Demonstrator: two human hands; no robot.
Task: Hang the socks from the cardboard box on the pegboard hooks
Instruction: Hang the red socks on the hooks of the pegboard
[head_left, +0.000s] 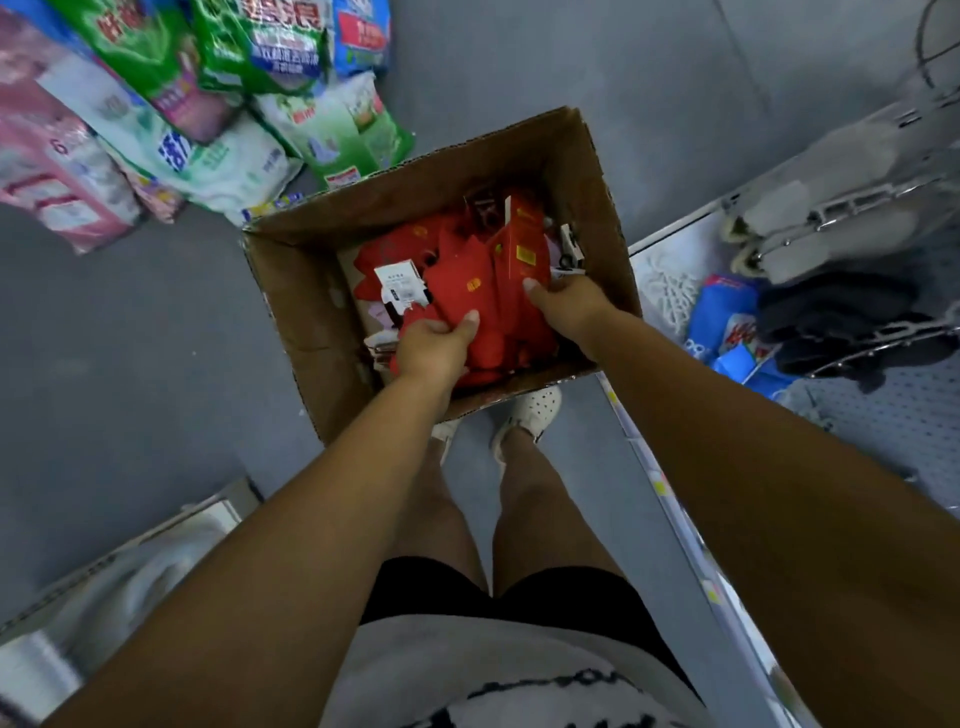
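**Item: red socks in open box, both hands in**

Hands: two. The left hand (434, 345) pinches a flat red pack with its thumb on top, and its fingers are hidden beneath. The right hand (563, 304) grips a pack standing on edge with its thumb against the face, and its fingers are hidden behind.

Socks (467, 280): a heap of overlapping packs that cannot be counted. They are bright red with small yellow marks. One white printed tag (397, 283) lies on the heap, its text too blurred to read. All the socks lie inside the box.

Cardboard box (291, 291): one, brown, flaps open, standing on the grey floor.

Shoes (535, 408): two, pale, touching the near wall of the box, the left one mostly hidden.

Pegboard (909, 415): one, at the right, cut off by the edge. Its hooks (857, 208) carry blurred grey and dark goods.

Bags (234, 104): several, at the upper left, overlapping and cut off.
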